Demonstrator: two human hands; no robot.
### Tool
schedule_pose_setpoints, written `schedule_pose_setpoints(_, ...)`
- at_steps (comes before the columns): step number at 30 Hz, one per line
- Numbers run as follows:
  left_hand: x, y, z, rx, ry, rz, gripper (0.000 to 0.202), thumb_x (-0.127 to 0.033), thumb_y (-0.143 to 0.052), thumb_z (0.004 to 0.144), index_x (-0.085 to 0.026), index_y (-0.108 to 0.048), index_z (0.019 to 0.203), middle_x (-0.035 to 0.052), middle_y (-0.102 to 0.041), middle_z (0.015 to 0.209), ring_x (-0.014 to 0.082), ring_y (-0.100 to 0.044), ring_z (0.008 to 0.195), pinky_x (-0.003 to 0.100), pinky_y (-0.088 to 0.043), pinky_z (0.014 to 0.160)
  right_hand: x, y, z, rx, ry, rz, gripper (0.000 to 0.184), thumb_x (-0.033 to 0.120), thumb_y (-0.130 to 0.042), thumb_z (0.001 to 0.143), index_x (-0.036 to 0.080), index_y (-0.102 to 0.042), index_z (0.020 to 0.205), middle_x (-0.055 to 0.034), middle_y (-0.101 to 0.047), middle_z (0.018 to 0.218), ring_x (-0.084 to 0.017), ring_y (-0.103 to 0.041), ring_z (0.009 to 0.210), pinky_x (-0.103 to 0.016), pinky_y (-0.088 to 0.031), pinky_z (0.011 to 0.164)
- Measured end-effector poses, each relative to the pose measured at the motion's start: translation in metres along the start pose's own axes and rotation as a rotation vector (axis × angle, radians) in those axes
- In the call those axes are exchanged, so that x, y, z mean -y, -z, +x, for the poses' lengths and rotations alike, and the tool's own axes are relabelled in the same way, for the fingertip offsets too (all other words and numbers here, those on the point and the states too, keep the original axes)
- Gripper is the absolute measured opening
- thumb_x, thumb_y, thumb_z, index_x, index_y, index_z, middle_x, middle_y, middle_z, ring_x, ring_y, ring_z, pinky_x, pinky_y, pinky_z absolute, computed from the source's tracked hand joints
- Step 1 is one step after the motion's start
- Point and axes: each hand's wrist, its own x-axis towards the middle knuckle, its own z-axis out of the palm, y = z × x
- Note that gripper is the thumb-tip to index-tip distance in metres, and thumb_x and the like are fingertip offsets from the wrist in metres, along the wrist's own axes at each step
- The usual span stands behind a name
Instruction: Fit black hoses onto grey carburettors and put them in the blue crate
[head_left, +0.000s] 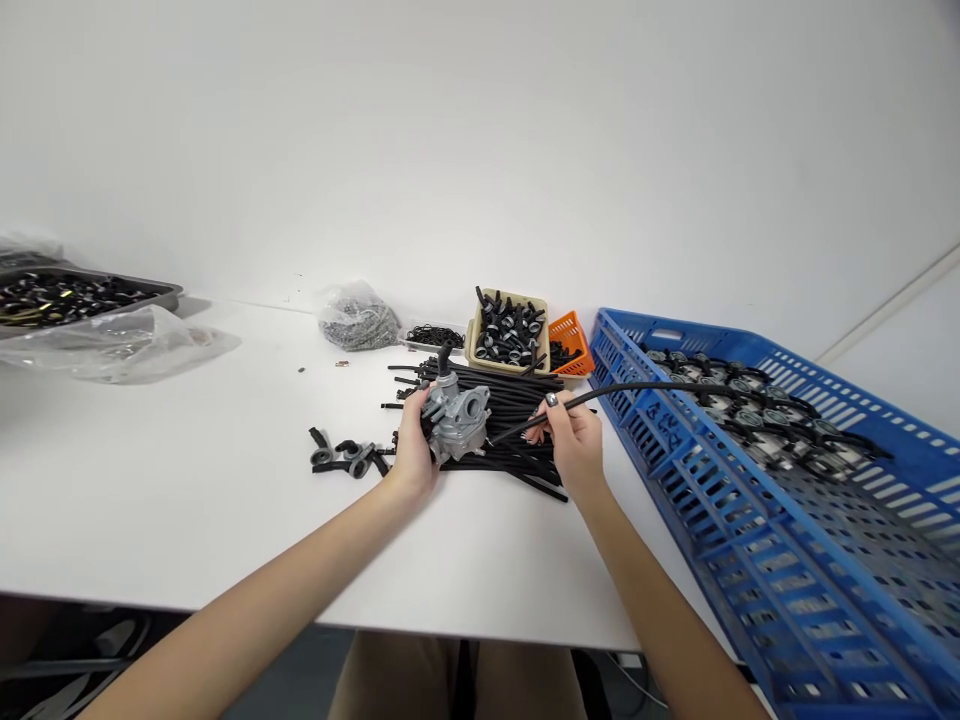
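My left hand is closed around a grey metal carburetor with a black rubber cap on top, held above the table. In my right hand a long thin black rubber hose is pinched. One end of that hose points at the carburetor's lower right side; whether they touch I cannot tell. Its other end stretches right, over the blue crate's edge. Beneath both hands lies a pile of black hoses. Several black and grey rubber fittings are scattered to the left of the carburetor.
A blue plastic crate with several carburetors stands at right. Along the wall are a cream bin of black fittings, an orange basket and a bag of small metal parts. A grey tray and plastic bag lie far left.
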Motion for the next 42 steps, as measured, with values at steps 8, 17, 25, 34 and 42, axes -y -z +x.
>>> schedule_pose_setpoints(8, 0.001, -0.001, 0.000, -0.052, -0.119, 0.080, 0.028, -0.043, -0.060, 0.070, -0.019, -0.068, 0.080, -0.0013, -0.072, 0.074, 0.0187, -0.068, 0.071, 0.027, -0.053, 0.065, -0.003, -0.007, -0.006, 0.068, -0.032, -0.017, 0.031, 0.045, -0.060, 0.083, 0.019, -0.055, 0.067, 0.0022, -0.060, 0.049, -0.010, -0.054, 0.041, -0.022, -0.045, 0.044)
schedule_pose_setpoints(17, -0.001, -0.001, 0.002, -0.113, -0.115, 0.058, 0.028, -0.042, -0.058, 0.070, -0.018, -0.069, 0.079, -0.0002, -0.071, 0.074, 0.0172, -0.065, 0.071, 0.026, -0.051, 0.065, -0.002, -0.004, -0.004, -0.016, -0.047, 0.003, 0.030, 0.044, -0.060, 0.083, 0.019, -0.055, 0.067, 0.0023, -0.060, 0.049, -0.010, -0.054, 0.042, -0.021, -0.044, 0.045)
schedule_pose_setpoints(25, 0.001, 0.000, 0.002, -0.068, -0.175, 0.082, 0.028, -0.043, -0.059, 0.069, -0.018, -0.068, 0.076, -0.0014, -0.071, 0.074, 0.0157, -0.063, 0.071, 0.024, -0.048, 0.065, -0.016, -0.017, -0.011, 0.250, -0.204, -0.021, 0.032, 0.046, -0.063, 0.080, 0.019, -0.052, 0.067, 0.0008, -0.063, 0.054, -0.010, -0.056, 0.047, -0.022, -0.046, 0.048)
schedule_pose_setpoints(34, 0.000, -0.001, 0.002, -0.084, -0.187, 0.080, 0.028, -0.042, -0.059, 0.068, -0.017, -0.068, 0.075, -0.0017, -0.070, 0.071, 0.0153, -0.063, 0.067, 0.023, -0.047, 0.062, -0.020, -0.015, -0.017, 0.370, -0.100, -0.178, 0.041, 0.045, -0.047, 0.091, 0.019, -0.051, 0.060, 0.0005, -0.055, 0.056, -0.012, -0.054, 0.054, -0.024, -0.042, 0.052)
schedule_pose_setpoints(42, 0.001, 0.003, 0.004, -0.132, -0.214, 0.047, 0.024, -0.041, -0.059, 0.070, -0.019, -0.066, 0.073, -0.0040, -0.068, 0.070, 0.0128, -0.062, 0.069, 0.021, -0.047, 0.064, -0.019, -0.015, -0.025, 0.351, 0.119, -0.500, 0.033, 0.034, -0.042, 0.095, 0.021, -0.048, 0.065, 0.0014, -0.051, 0.062, -0.011, -0.047, 0.055, -0.024, -0.035, 0.054)
